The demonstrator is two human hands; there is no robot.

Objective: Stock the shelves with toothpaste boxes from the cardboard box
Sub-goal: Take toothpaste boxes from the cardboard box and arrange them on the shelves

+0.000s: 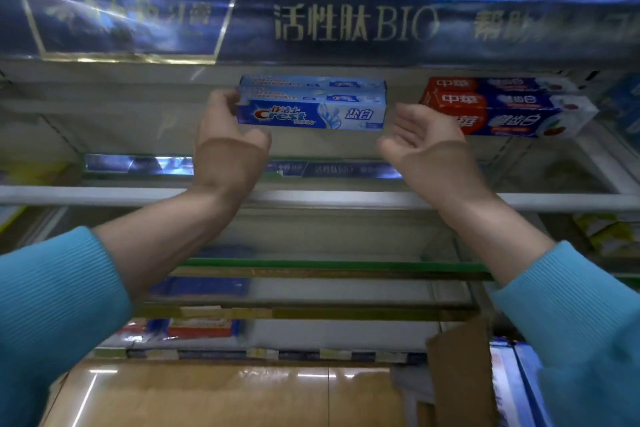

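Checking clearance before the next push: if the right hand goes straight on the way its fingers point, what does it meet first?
Probably the right end of the blue Crest boxes; the right hand is open and angled toward them, though depth is unclear.

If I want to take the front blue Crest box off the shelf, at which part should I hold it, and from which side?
Probably by its two short ends, coming from the front. The Crest box lies lengthwise along the shelf edge, long face outward, another blue box directly behind it. The left hand already touches its left end; the right hand, open, is near the right end, where a gap separates it from the red boxes.
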